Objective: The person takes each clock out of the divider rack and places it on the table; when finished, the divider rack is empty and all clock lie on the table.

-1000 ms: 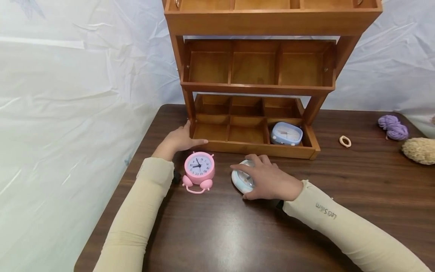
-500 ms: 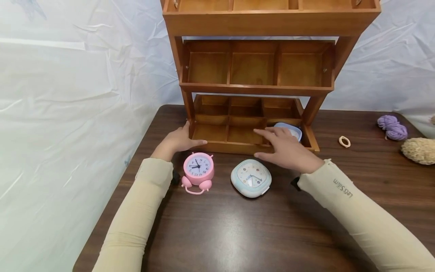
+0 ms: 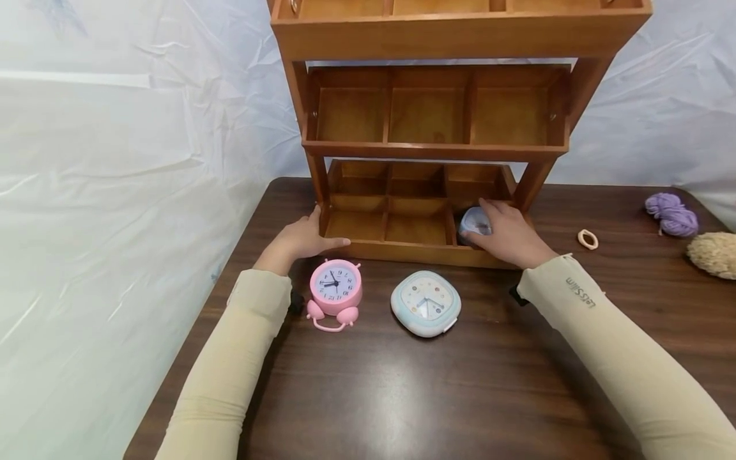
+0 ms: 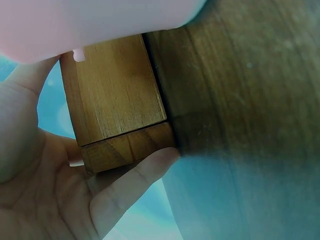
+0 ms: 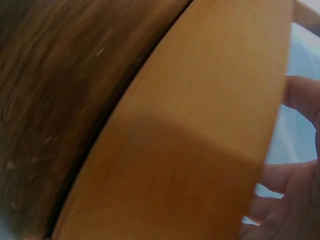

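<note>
My left hand (image 3: 299,239) holds the front left corner of the wooden shelf rack (image 3: 402,251) at its lowest tier. In the left wrist view the thumb and a finger (image 4: 135,185) bracket that corner. My right hand (image 3: 508,233) reaches into the tier's front right compartment and grips a blue alarm clock (image 3: 475,221), covering its right part. The right wrist view shows fingers (image 5: 302,97) behind the front board (image 5: 200,125), which hides the clock. A pink twin-bell alarm clock (image 3: 336,287) lies face up near my left hand. Right of it lies a pale blue-and-white clock (image 3: 425,303), also face up.
The rack's middle tier (image 3: 428,115) and top tier (image 3: 460,38) rise above the hands. On the table's right lie a small wooden ring (image 3: 588,239), purple yarn (image 3: 671,214) and a beige fluffy thing (image 3: 713,254).
My right hand has let go of the pale blue-and-white clock, moved up and right, and taken hold of the blue clock in the compartment. The left hand has stayed at the rack's corner.
</note>
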The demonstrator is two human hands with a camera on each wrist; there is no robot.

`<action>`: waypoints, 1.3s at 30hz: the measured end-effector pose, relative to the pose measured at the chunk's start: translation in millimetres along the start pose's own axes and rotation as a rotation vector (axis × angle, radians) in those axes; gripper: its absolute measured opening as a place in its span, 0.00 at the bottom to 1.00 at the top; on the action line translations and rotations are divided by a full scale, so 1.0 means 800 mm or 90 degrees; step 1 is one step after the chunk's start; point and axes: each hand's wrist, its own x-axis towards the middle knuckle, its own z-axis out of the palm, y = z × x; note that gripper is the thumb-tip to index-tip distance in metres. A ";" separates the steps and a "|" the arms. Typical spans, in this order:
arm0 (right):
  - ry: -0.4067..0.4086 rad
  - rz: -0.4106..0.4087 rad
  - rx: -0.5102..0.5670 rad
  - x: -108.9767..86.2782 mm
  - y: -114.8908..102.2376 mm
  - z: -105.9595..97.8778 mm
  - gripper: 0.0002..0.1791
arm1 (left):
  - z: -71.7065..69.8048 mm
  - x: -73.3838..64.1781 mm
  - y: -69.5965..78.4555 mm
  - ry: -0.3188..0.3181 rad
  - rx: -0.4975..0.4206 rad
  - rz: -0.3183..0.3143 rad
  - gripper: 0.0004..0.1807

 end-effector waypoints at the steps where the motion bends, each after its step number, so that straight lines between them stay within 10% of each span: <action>1: 0.002 0.003 0.000 0.002 0.004 0.001 0.50 | 0.000 0.000 0.001 0.000 -0.001 0.001 0.67; 10: -0.009 0.022 -0.027 0.012 0.011 0.001 0.60 | 0.000 0.000 0.001 0.004 0.002 0.009 0.67; 23: -0.112 0.026 -0.038 0.025 0.005 -0.017 0.46 | 0.001 0.002 -0.001 0.002 0.008 0.001 0.67; 39: -0.076 0.017 -0.049 0.026 0.005 -0.020 0.46 | 0.001 -0.001 0.000 0.003 -0.006 0.002 0.67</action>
